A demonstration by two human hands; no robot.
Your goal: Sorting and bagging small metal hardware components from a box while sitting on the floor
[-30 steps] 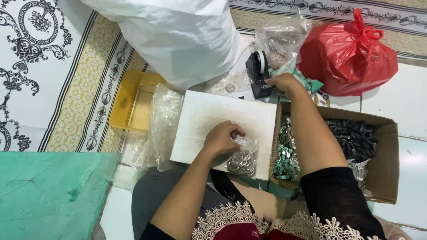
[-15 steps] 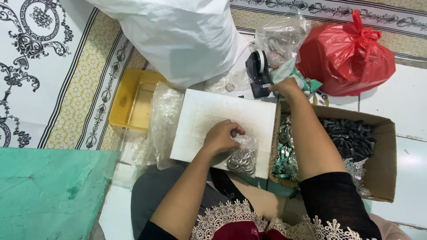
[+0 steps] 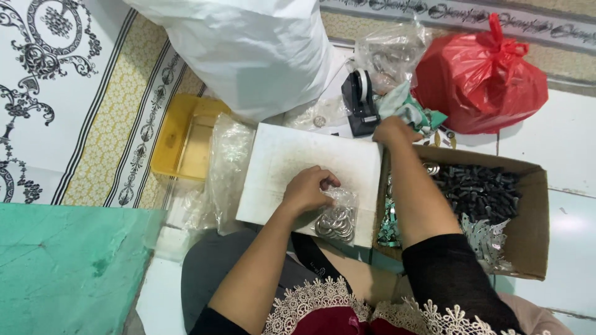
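The left hand (image 3: 307, 189) is pinching shut the top of a small clear bag (image 3: 336, 217) of metal rings, which is lying on the white board (image 3: 292, 161). The right hand (image 3: 392, 130) is reaching beside the black tape dispenser (image 3: 360, 102), above the cardboard box (image 3: 528, 229); I cannot tell its grip.

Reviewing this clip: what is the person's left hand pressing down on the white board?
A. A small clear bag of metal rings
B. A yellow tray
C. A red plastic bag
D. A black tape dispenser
A: the left hand rests on a small clear bag of metal rings lying on the white board, while the right hand reaches toward the black tape dispenser.
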